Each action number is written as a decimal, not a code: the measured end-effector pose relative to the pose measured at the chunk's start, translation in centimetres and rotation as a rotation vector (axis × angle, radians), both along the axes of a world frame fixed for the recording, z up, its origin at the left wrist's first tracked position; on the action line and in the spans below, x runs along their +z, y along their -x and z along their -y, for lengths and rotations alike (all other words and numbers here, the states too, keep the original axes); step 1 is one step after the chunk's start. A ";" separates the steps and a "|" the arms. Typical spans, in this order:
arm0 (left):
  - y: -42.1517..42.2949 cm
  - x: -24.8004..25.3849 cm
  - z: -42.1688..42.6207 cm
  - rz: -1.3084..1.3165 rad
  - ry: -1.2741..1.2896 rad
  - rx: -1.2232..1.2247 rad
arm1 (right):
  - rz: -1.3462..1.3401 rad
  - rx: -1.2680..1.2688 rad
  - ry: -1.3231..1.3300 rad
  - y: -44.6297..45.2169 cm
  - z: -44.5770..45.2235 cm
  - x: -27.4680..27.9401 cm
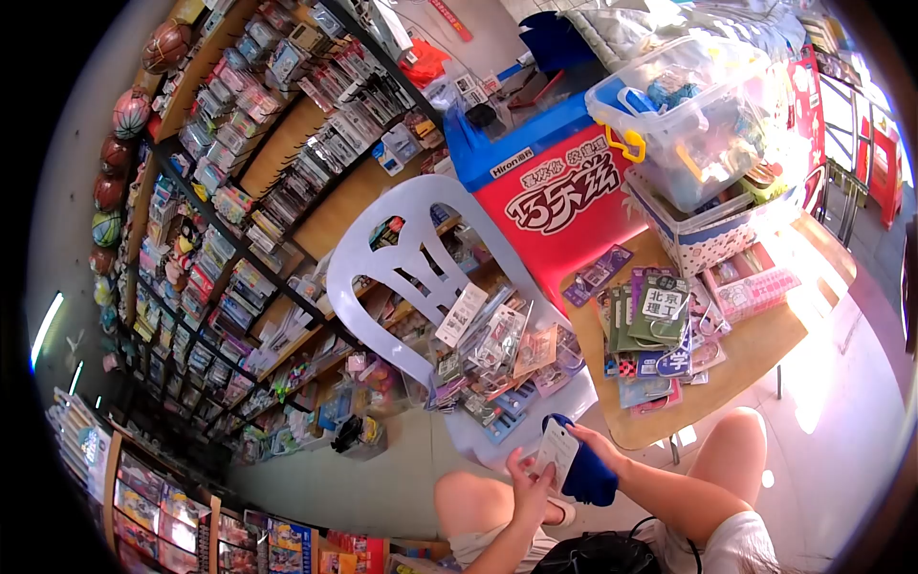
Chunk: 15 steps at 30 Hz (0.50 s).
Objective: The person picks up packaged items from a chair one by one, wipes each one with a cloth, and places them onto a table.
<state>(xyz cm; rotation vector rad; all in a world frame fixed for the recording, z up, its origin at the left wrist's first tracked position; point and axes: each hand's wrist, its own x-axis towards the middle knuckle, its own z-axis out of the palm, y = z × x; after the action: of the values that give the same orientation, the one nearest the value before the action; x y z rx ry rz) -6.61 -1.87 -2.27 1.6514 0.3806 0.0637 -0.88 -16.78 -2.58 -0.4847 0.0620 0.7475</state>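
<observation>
Above my lap, my left hand (pixel 532 481) pinches the lower edge of a white hang card (pixel 557 453) with small print on it. My right hand (pixel 597 448) grips a dark blue item (pixel 589 478), which looks like soft cloth, behind and beside the card. Whether the card is fastened to the blue item I cannot tell. Just beyond my hands, a pale plastic chair (pixel 368 320) bears a heap of small packaged goods (pixel 507 335). To the right, a stack of green and purple cards (pixel 660 311) lies on a wooden stool (pixel 765 330).
A patterned box (pixel 712 244) and a clear plastic bin (pixel 684 105) are stacked on the stool's far side. Behind stands a red and blue crate (pixel 555 182). Shelves of packaged goods (pixel 229 201) line the left. A black bag (pixel 598 555) rests at my lap.
</observation>
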 end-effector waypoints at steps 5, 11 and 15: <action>-1.6 1.2 2.9 0.595 -0.951 -0.426 | 0.176 -0.249 0.093 0.2 -1.0 -2.5; -1.5 0.6 5.3 0.497 -0.527 -0.486 | 0.452 -0.525 0.595 -0.3 -1.9 -4.8; -4.0 -1.9 2.6 -0.009 0.088 -0.309 | 0.838 -0.640 1.081 3.3 -2.9 -1.6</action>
<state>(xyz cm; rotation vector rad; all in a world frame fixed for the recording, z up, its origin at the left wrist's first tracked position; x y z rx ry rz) -2.59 -4.43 -4.21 1.6058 0.1300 -0.1894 -4.14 -13.89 -4.19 -1.6800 -0.1720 -0.2325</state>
